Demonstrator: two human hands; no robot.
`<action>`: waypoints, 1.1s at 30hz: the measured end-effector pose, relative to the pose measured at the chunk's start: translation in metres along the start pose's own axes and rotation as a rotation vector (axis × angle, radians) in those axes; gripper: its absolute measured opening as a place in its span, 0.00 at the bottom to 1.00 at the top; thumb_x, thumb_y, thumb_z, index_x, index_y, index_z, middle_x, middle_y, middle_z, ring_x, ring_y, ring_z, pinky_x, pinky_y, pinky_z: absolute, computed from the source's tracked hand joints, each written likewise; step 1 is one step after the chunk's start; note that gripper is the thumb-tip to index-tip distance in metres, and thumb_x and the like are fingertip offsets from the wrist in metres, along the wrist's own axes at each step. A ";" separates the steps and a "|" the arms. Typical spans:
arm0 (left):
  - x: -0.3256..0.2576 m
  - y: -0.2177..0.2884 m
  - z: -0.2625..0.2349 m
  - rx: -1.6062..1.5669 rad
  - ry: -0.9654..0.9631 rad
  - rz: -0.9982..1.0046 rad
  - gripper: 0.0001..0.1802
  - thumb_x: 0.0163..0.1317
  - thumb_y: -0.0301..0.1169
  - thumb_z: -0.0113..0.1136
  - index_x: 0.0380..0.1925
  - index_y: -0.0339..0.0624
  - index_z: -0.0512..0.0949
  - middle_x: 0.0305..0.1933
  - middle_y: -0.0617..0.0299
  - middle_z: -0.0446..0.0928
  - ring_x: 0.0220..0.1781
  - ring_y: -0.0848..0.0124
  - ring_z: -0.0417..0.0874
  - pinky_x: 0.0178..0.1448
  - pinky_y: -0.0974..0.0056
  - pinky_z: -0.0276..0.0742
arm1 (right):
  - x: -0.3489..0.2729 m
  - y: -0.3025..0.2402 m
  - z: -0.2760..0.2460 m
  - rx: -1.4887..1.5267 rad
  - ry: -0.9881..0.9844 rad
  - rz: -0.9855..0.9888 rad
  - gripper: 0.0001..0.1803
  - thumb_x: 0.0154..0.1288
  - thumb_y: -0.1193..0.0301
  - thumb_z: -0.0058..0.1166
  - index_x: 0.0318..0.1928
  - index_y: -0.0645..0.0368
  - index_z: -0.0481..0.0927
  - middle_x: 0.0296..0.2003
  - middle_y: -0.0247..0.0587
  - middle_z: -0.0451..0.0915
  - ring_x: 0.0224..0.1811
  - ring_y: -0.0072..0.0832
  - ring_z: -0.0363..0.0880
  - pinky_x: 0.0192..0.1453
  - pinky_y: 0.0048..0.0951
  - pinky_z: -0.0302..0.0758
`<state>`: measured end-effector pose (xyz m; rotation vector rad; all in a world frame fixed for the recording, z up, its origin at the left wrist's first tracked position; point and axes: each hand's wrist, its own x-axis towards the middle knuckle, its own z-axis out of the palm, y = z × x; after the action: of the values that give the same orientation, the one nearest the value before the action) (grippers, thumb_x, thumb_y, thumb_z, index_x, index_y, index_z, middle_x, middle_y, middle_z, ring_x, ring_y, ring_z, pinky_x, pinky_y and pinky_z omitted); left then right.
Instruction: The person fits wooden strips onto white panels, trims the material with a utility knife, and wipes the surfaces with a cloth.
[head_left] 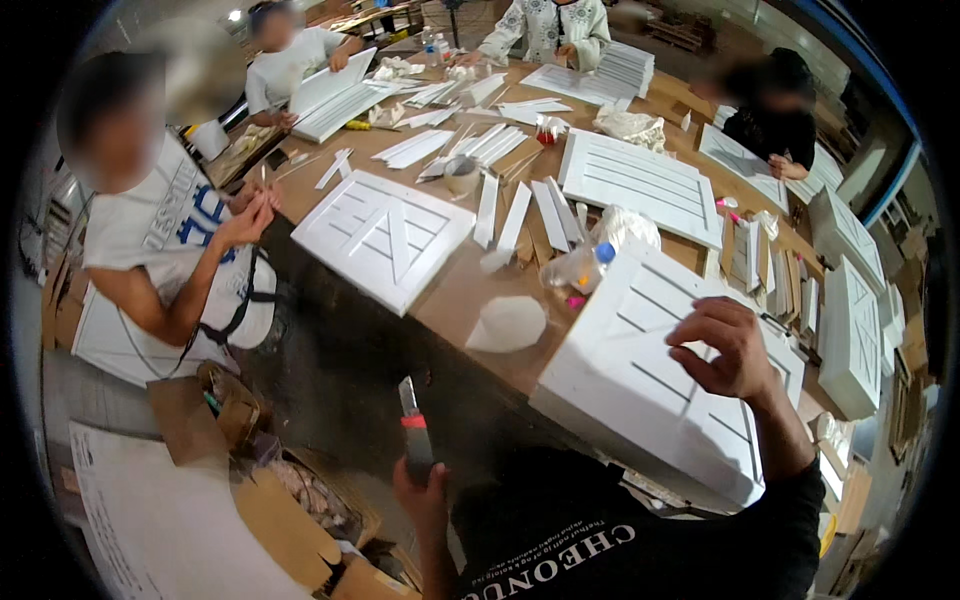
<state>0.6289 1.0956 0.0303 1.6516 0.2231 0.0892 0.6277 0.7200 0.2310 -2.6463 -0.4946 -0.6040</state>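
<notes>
1. Between six and seven o'clock in the view, a slim grey-handled hand tool with a red collar and a flat metal blade (415, 430) is gripped in the left hand (422, 490); the handle's lower end is wrapped by the fingers, and the blade is pointed up toward twelve.
2. Just past three o'clock, the right hand (725, 350) is held over a large white rectangular grooved panel (640, 370). Its fingers are loosely curled, a gap is left between thumb and forefinger, and nothing is seen in its hold; whether the panel is touched cannot be told.
3. Toward four o'clock, that panel is laid at the near edge of a brown tabletop (452, 318).
4. Between two and three o'clock, a clear plastic bottle with a blue cap (575, 268) is seen just beside the panel.
5. At ten o'clock, a second white grooved panel (365, 245) is laid flat; toward twelve, loose narrow white strips (490, 145) are scattered.
6. Near nine o'clock, a co-worker in a white top (165, 225) is seen, hands brought together.
</notes>
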 end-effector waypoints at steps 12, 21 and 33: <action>0.204 0.072 0.073 -0.031 -0.471 0.029 0.16 0.63 0.31 0.51 0.48 0.33 0.68 0.26 0.61 0.76 0.24 0.77 0.75 0.27 0.72 0.70 | 0.069 0.036 0.051 -0.086 -0.059 0.196 0.06 0.48 0.73 0.63 0.28 0.52 0.79 0.22 0.31 0.76 0.26 0.30 0.76 0.31 0.31 0.74; 0.337 0.115 0.189 -0.121 -0.872 0.014 0.15 0.66 0.35 0.49 0.45 0.35 0.69 0.25 0.61 0.75 0.24 0.77 0.75 0.29 0.70 0.73 | 0.063 0.006 0.042 -0.325 0.014 0.663 0.07 0.44 0.75 0.64 0.27 0.54 0.80 0.23 0.32 0.79 0.26 0.30 0.78 0.37 0.34 0.75; 0.469 0.100 0.385 0.209 -0.834 0.469 0.17 0.60 0.31 0.55 0.48 0.38 0.71 0.36 0.52 0.79 0.32 0.66 0.81 0.35 0.62 0.77 | 0.057 -0.055 0.041 -0.575 0.144 0.965 0.07 0.44 0.75 0.61 0.26 0.56 0.77 0.21 0.37 0.78 0.24 0.35 0.75 0.31 0.35 0.70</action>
<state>1.1704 0.8051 0.0580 1.7816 -0.8110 -0.2778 0.6673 0.7995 0.2389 -2.8405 1.1011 -0.6434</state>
